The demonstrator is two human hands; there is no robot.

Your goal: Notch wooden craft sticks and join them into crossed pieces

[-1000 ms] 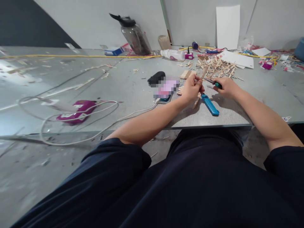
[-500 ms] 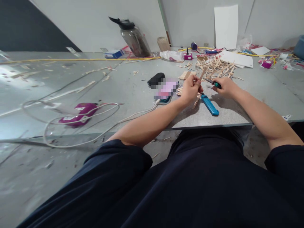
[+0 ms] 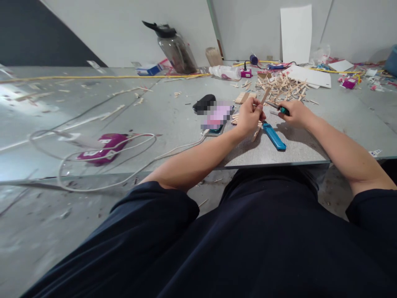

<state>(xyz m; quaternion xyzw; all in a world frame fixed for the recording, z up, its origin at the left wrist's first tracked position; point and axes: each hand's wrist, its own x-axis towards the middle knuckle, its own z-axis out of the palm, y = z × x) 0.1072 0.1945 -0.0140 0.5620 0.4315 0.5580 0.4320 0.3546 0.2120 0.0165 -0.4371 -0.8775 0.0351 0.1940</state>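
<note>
My left hand is closed in a pinch on a flat wooden stick, which slants up and away from the fingers. My right hand is closed around a slim tool with a green and black handle. Its thin metal end points left and reaches the stick; its exact kind is too small to tell. Just below my left fingers, a blue utility knife lies on the table. Several wooden sticks lie beside and partly under my left hand.
Behind my hands is a pile of wooden pieces. A phone with a white cable and a black case lie to the left. Farther off are a large bottle, a clear plastic bottle and a purple packet.
Almost nothing differs. Both hands keep their grip on the stick and the tool, and the view has shifted very slightly.
</note>
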